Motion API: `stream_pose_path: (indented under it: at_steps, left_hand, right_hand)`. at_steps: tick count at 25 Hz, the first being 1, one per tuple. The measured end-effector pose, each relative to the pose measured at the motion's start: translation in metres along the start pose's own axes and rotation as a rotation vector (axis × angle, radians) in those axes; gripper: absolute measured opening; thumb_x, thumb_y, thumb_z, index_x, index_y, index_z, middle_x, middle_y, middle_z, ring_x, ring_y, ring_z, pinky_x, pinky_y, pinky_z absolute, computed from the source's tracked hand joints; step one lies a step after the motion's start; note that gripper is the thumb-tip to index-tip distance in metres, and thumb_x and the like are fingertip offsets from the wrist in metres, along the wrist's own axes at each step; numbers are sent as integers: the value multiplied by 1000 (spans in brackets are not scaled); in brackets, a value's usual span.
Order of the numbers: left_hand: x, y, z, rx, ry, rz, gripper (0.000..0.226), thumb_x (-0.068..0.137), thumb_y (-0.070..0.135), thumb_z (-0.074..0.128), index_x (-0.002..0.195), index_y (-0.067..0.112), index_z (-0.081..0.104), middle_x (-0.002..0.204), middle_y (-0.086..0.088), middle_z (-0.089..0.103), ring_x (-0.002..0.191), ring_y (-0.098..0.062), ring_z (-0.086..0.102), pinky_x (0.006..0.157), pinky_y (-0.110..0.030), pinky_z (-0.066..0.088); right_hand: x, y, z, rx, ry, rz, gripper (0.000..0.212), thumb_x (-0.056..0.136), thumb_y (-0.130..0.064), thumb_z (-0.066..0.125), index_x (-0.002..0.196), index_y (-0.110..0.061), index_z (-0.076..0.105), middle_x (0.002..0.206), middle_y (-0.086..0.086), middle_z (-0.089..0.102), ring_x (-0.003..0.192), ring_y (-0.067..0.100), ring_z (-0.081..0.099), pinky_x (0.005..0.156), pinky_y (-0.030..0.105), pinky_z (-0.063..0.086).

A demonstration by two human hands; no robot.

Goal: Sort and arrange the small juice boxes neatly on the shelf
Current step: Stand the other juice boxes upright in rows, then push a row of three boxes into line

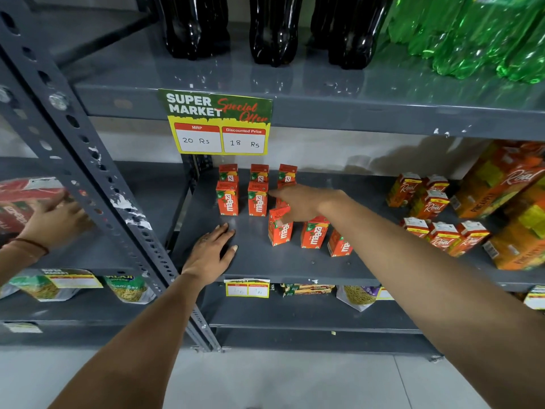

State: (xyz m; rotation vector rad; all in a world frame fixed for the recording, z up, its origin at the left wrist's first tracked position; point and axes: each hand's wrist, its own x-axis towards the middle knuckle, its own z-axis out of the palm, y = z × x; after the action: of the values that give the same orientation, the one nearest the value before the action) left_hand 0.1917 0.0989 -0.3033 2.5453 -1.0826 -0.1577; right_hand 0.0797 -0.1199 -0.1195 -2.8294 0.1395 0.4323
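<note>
Grey steel shelving (295,264) fills a supermarket aisle, its middle shelf carrying small orange juice boxes (227,202) near the left end. On the shelf above stand dark cola bottles (274,33) and green soft-drink bottles (472,36). Large pineapple juice cartons (501,184) lean at the far right, with smaller cartons of the same brand (430,205) clustered beside them. A yellow and green special-offer price sign (218,122) hangs from the upper shelf edge, showing 20 Rs and 18 Rs. The juice boxes stand upright in three short columns toward the back, while three more (314,231) sit loosely nearer the front, one of them tilted. The right hand (298,203) reaches in over the third column, fingers partly curled about a box there; whether it grips the box cannot be told. The left hand (213,252) lies flat and spread wide on the bare shelf, holding nothing, just left of the front boxes. Another person's hand (56,219) presses a red packet (20,202) on the neighbouring shelf at left.
</note>
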Motion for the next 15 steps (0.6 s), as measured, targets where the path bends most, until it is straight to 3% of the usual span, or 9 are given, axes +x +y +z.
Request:
stream_pose_path:
  at_steps: [2,4,6,8,11,13,15]
  left_hand:
    - [1,2,-1,-83,5,-19,54,96,38,49,145,19,37,156,2,27,145,-17,19,118,-37,14]
    - [4,7,-3,-230,38,-60,53,90,29,62,139,18,46,150,-2,39,141,-20,30,117,-38,21]
    - [8,19,-4,-373,48,-68,60,81,28,74,135,21,50,141,-1,51,132,-19,43,112,-37,32]
    - [11,41,-4,-527,26,-80,72,70,33,83,134,21,51,132,6,55,123,-12,49,106,-32,39]
    - [19,74,-2,-709,-33,-103,81,62,33,89,132,20,51,124,12,54,116,-9,51,100,-28,40]
    - [26,86,1,-769,-61,-88,84,56,39,90,129,25,51,126,10,59,113,-8,55,99,-31,43]
    - [34,94,4,-775,-71,-86,79,52,44,90,121,29,55,119,8,65,108,-8,61,96,-34,47]
  right_hand:
    - [-27,10,-4,235,245,-45,72,85,-26,75,149,-19,40,151,2,45,138,19,42,115,38,33]
    - [-61,33,10,451,596,-59,65,79,-17,81,138,-19,55,142,1,55,131,13,48,113,40,37]
    - [-91,57,42,541,741,114,69,74,-15,85,136,-23,57,144,0,52,132,13,45,112,32,36]
    - [-105,75,73,561,749,287,84,70,-19,88,143,-27,47,152,-3,41,139,15,37,108,26,31]
    - [-105,98,102,732,648,331,109,64,-19,91,152,-31,27,152,-10,32,137,7,30,107,25,30]
    - [-95,105,114,940,558,328,116,65,-5,89,154,-30,19,146,-10,36,132,6,36,102,23,36]
    - [-84,109,122,1047,497,350,106,67,9,84,151,-22,28,135,-2,51,126,15,50,88,15,46]
